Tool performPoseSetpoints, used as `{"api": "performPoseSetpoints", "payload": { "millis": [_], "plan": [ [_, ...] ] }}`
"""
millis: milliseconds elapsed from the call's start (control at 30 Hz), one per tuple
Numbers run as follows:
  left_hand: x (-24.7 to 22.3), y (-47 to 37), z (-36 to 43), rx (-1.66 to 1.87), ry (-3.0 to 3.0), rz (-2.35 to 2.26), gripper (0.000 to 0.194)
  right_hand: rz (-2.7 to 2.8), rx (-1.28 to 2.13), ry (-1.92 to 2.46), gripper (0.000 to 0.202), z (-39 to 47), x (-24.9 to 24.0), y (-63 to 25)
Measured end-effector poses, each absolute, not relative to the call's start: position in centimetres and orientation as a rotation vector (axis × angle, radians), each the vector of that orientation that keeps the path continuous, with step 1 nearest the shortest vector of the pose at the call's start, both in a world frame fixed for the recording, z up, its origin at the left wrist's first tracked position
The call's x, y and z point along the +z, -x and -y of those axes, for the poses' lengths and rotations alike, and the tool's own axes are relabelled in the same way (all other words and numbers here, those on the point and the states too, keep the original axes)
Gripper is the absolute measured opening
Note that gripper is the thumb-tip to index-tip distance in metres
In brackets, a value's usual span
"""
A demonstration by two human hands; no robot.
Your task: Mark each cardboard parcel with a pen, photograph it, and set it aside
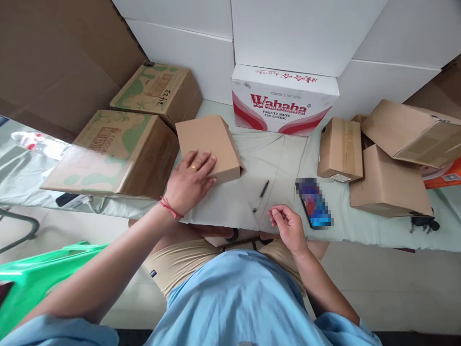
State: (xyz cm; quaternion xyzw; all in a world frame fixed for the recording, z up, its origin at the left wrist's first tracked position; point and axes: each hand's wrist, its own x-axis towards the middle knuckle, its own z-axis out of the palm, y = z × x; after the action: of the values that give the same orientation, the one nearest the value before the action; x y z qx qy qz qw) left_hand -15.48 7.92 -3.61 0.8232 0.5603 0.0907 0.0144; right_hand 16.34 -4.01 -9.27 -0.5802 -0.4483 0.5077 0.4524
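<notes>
A plain brown cardboard box lies on the cloth-covered table, just left of the middle. My left hand rests on its near left part, fingers laid over the top; a ring and a red cord bracelet show on this hand. Close to the table's front edge is my right hand, its fingers curled in toward the thumb, with nothing visible in it. A dark pen lies between the two hands, apart from both. Just right of my right hand lies a phone with a blurred screen.
Two printed cartons, a near one and a far one, stand at the left. At the back stands a Wahaha water carton. Several brown boxes are piled at the right, beside keys. A green stool is at lower left.
</notes>
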Motion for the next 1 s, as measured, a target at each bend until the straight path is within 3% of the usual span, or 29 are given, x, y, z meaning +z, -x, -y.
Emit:
{"api": "performPoseSetpoints", "payload": {
  "millis": [233,400,633,700,800,900,1000],
  "plan": [
    [-3.4,16.0,-15.4,0.227,-2.429,-1.92,0.064,1.08,1.198,1.511,0.044,6.3,-9.5,-18.2],
    [-1.7,15.2,-19.2,0.253,-2.325,-2.084,0.058,1.138,1.126,1.524,0.041,6.3,-8.8,-19.1],
    [-2.1,14.0,-17.4,0.468,-2.31,-2.208,0.056,1.174,0.877,1.629,0.04,6.5,-8.2,-22.0],
    [-3.9,13.8,-14.6,0.346,-2.33,-2.176,0.05,1.203,0.61,1.722,0.038,6.0,-7.3,-24.5],
    [-7.4,14.1,-9.7,0.05,-2.188,-2.173,0.061,1.335,-0.148,1.826,0.043,3.8,-4.8,-31.0],
    [-9.9,14.8,-5.8,0.054,-2.175,-2.147,0.054,1.564,-0.771,1.85,0.085,0.1,-1.3,-39.6],
    [-10.9,15.3,-4.3,0.1,-2.164,-2.139,0.052,1.728,-0.84,1.931,0.106,-4.4,2.7,-47.3]
  ]
}}
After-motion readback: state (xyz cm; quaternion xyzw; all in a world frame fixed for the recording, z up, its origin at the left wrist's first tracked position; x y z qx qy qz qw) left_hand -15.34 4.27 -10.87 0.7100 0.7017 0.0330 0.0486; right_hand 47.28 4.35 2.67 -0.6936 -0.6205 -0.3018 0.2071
